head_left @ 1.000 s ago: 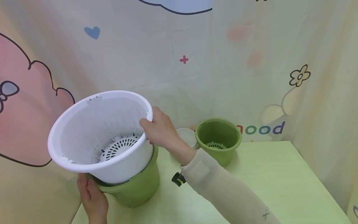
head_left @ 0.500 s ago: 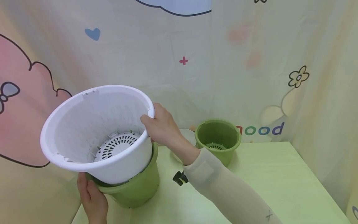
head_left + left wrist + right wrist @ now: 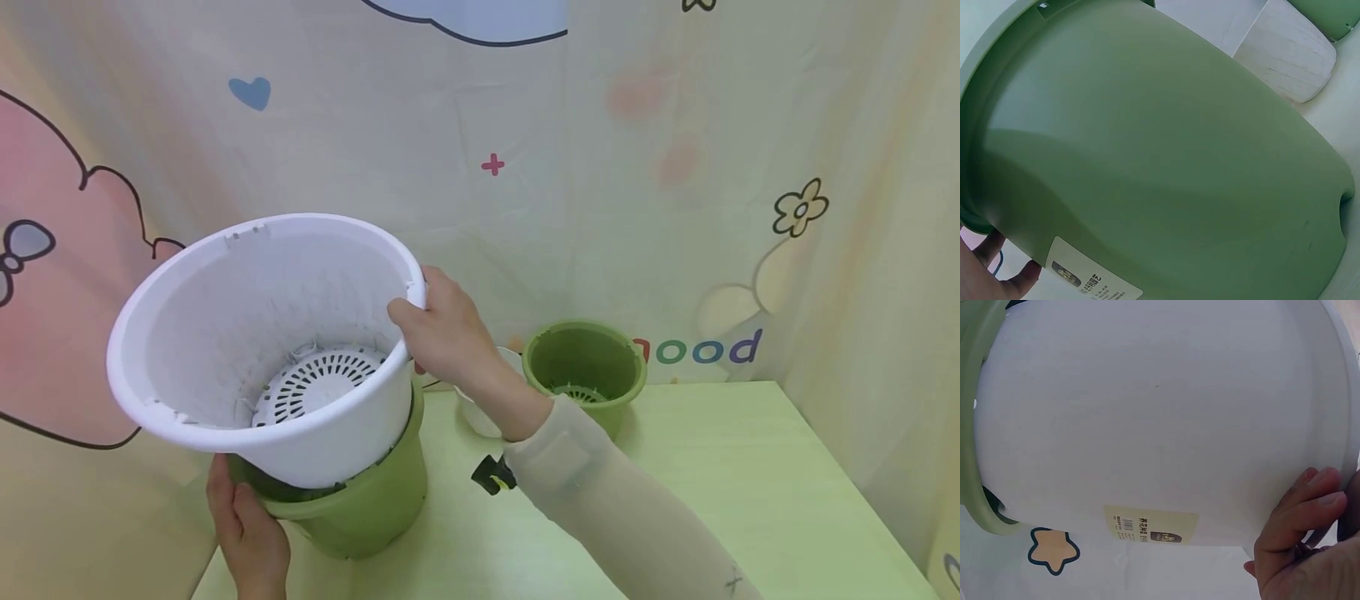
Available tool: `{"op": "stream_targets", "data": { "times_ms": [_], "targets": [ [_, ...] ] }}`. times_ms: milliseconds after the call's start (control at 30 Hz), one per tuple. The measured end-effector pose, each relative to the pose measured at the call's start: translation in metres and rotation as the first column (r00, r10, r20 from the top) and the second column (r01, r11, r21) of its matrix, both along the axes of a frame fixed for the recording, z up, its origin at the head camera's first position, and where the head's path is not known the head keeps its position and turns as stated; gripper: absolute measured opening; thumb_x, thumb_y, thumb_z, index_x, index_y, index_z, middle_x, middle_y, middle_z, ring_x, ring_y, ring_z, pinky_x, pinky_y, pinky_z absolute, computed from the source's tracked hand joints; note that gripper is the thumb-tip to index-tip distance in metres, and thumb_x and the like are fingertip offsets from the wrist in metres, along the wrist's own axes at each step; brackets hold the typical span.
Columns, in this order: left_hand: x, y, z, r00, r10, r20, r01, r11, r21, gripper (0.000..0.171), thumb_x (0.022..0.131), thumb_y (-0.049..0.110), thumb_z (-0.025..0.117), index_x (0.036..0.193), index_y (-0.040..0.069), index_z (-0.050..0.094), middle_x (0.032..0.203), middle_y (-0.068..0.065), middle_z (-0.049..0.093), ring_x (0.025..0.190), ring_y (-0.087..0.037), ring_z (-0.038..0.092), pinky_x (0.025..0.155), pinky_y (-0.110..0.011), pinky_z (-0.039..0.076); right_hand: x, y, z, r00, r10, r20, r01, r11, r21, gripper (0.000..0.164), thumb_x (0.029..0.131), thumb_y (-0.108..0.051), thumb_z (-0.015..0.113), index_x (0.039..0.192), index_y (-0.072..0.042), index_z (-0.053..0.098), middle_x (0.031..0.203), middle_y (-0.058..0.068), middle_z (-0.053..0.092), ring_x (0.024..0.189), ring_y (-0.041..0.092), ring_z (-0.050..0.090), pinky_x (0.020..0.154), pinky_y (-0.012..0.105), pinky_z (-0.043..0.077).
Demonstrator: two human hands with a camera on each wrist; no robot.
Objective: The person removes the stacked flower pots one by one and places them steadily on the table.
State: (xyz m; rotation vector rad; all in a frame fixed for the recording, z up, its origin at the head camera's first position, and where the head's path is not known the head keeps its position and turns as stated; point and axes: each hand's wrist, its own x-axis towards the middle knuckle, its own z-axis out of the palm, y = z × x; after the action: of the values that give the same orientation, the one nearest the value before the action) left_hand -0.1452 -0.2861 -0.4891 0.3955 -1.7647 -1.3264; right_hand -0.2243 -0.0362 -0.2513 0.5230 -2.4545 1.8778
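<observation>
A large white plastic flowerpot [image 3: 217,342] with a slotted bottom tilts in the head view, its lower end inside the mouth of a large green flowerpot [image 3: 367,517]. My right hand [image 3: 442,333] grips the white pot's right rim, thumb over the inside and fingers curled outside, as the right wrist view shows. Low on the left, my left hand [image 3: 251,529] holds the green pot by its rim. In the left wrist view its fingers [image 3: 1022,281] touch the green wall just below the rim, beside a label [image 3: 1088,272]. The white pot's bottom is hidden from outside.
Behind my right forearm stand a smaller green pot [image 3: 622,408] and a white pot [image 3: 480,417], partly covered by the arm. All rest on a pale green table [image 3: 720,492]. A printed curtain [image 3: 600,208] hangs close behind the table.
My right hand has lifted the white pot higher out of the green one, moving up and slightly right. The left hand and the green pot have stayed in place.
</observation>
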Motion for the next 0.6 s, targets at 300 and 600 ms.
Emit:
{"op": "stream_targets", "data": {
  "times_ms": [300,600],
  "targets": [
    [-0.001,0.001,0.001,0.999,-0.007,-0.032,0.007,1.0,-0.017,0.053,0.11,0.013,0.031,0.161,0.023,0.039,0.165,-0.003,0.04,0.148,0.0,0.03,0.121,-0.015,0.021,0.002,0.006,0.007,1.0,0.001,-0.004,-0.001,1.0,-0.016,0.045,0.094,-0.015,0.049,0.139,-0.012,0.053,0.102,0.006,0.072,0.046,0.028,0.055,0.044,0.029,0.045],
    [-0.002,-0.002,-0.001,1.0,-0.008,0.02,0.009,0.999,-0.042,0.054,0.11,0.015,0.028,0.162,0.028,0.036,0.167,0.0,0.036,0.149,-0.001,0.028,0.121,-0.016,0.021,0.004,0.018,0.013,1.0,0.01,-0.018,-0.011,0.999,-0.043,0.043,0.093,-0.015,0.048,0.136,-0.011,0.053,0.085,0.013,0.069,0.044,0.023,0.049,0.044,0.028,0.042]
  ]
}}
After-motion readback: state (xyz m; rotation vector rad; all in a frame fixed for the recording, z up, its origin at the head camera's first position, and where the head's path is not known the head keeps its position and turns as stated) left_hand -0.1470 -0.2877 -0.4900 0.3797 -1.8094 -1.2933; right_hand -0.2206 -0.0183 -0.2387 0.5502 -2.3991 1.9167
